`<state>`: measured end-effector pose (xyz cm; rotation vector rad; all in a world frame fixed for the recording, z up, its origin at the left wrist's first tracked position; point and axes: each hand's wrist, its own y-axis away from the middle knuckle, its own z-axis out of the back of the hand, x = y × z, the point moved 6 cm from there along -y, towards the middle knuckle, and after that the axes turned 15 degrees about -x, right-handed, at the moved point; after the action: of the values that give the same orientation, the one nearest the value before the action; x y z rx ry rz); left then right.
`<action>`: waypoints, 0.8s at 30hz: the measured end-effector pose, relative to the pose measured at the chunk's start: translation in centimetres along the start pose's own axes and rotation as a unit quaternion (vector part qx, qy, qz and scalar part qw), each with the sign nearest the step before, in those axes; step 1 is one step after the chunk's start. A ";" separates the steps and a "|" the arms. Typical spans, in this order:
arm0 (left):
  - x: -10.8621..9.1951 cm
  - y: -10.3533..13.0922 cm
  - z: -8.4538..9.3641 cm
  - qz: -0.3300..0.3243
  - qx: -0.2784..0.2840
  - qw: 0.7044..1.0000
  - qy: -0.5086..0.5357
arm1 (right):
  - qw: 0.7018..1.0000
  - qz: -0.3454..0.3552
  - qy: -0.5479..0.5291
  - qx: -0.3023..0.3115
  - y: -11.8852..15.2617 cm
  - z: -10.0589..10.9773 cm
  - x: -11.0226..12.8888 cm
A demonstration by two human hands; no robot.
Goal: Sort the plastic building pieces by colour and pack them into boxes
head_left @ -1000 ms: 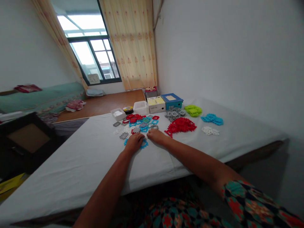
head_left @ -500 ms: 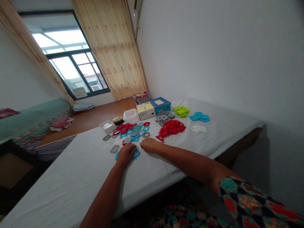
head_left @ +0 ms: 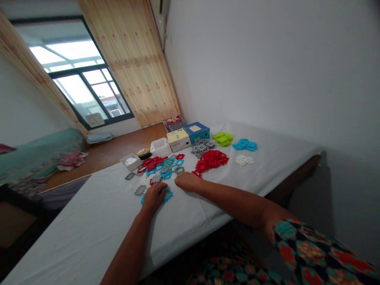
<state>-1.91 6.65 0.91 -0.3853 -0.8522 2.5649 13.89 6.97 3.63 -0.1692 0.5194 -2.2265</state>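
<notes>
My left hand (head_left: 153,196) lies low over the white-covered table, its fingers curled down on blue plastic building pieces (head_left: 168,195) that stick out on both sides of it. To its right, my right hand (head_left: 186,181) is closed, knuckles toward me, with its fingertips turned away; whatever they hold is hidden. Just beyond both hands spreads a mixed pile of red, blue, grey and white building pieces (head_left: 152,162). A grey piece (head_left: 140,190) lies close to the left hand. Past the right hand sits a heap of red pieces (head_left: 213,160).
Farther back are grey pieces (head_left: 203,147), lime-green pieces (head_left: 223,138), blue pieces (head_left: 245,144) and white pieces (head_left: 244,160). A blue box (head_left: 196,132), a yellow-and-white box (head_left: 178,140), a clear plastic tub (head_left: 160,147) and a small white box (head_left: 130,162) line the far edge. A wall rises at the right.
The view has shifted slightly, so the table things appear a little farther left. Both hands keep nearly the same places and closed shapes.
</notes>
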 end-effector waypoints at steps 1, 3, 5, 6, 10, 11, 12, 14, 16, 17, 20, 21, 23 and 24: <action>0.0 0.0 0.0 -0.001 -0.001 1.000 0.001 | 1.000 -0.009 0.000 -0.008 0.1 0.0 -0.3; -0.1 -0.1 0.0 -0.002 -0.001 1.000 0.004 | 0.999 -0.032 -0.004 -0.028 0.3 0.0 -0.8; -0.1 -0.1 0.0 -0.004 0.001 1.000 0.005 | 0.997 -0.056 -0.013 -0.049 0.5 0.1 -1.3; 0.0 -0.1 -0.1 -0.005 0.001 1.000 0.004 | 0.996 -0.071 -0.019 -0.060 0.5 0.3 -1.7; 0.2 0.0 -0.1 -0.002 -0.002 1.000 0.004 | 0.982 -0.143 -0.045 -0.111 1.6 1.8 -4.5; 0.2 0.0 -0.1 -0.002 -0.002 1.000 0.004 | 0.976 -0.168 -0.049 -0.126 2.4 2.4 -5.8; 0.2 0.0 -0.1 -0.003 -0.001 1.000 0.004 | 0.969 -0.196 -0.050 -0.142 3.4 3.1 -7.3; 0.3 0.0 -0.1 -0.004 -0.003 1.000 0.005 | 0.948 -0.262 -0.041 -0.175 6.4 4.8 -10.9; 0.2 -0.1 -0.1 -0.010 -0.004 1.000 0.008 | 0.921 -0.332 -0.022 -0.203 10.4 6.5 -14.7; 0.1 -0.1 -0.1 -0.013 -0.003 1.000 0.009 | 0.907 -0.365 -0.011 -0.211 12.6 7.3 -16.6; 0.0 -0.2 0.0 -0.016 -0.004 1.000 0.007 | 0.871 -0.443 0.013 -0.211 18.7 8.6 -20.9; 0.0 -0.2 0.0 -0.014 -0.005 1.000 0.004 | 0.864 -0.460 0.015 -0.204 20.2 8.7 -21.9; -0.1 -0.3 0.0 -0.010 -0.007 1.000 -0.002 | 0.853 -0.485 0.018 -0.192 22.4 8.6 -23.3; -0.1 -0.3 0.1 -0.009 -0.006 1.000 -0.003 | 0.847 -0.497 0.021 -0.188 23.1 8.4 -23.8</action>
<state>-1.77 6.77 1.13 -0.3727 -0.8704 2.5459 48.01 9.08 2.76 -0.7387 1.0693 -3.0958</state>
